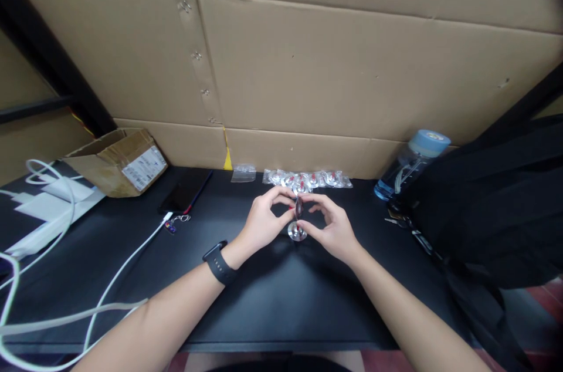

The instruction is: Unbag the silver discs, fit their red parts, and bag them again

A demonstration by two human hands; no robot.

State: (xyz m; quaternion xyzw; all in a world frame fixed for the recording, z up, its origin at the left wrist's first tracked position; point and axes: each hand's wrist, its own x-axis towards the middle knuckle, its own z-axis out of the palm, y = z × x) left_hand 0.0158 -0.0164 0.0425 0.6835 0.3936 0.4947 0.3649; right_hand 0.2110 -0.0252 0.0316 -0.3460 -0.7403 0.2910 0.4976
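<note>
Between my hands a small round metal disc (pixel 299 208) stands on edge, seen nearly side-on. Thumb and fingers of my left hand (pixel 269 215) close on its left side, where a bit of red shows. The fingertips of my right hand (pixel 331 224) pinch it from the right. Just below lies a shiny silver disc (pixel 297 233) with a red centre, flat on the black table (pixel 281 296). Behind my fingers, a row of clear plastic packets (pixel 328 179) holds similar silver discs with red centres.
A small clear bag (pixel 243 173) lies near the cardboard wall (pixel 308 78). To the left are a phone (pixel 185 191), an open cardboard box (pixel 127 161) and white cables (pixel 125 263). A water bottle (pixel 407 166), keys (pixel 397 221) and a black bag (pixel 484 208) occupy the right.
</note>
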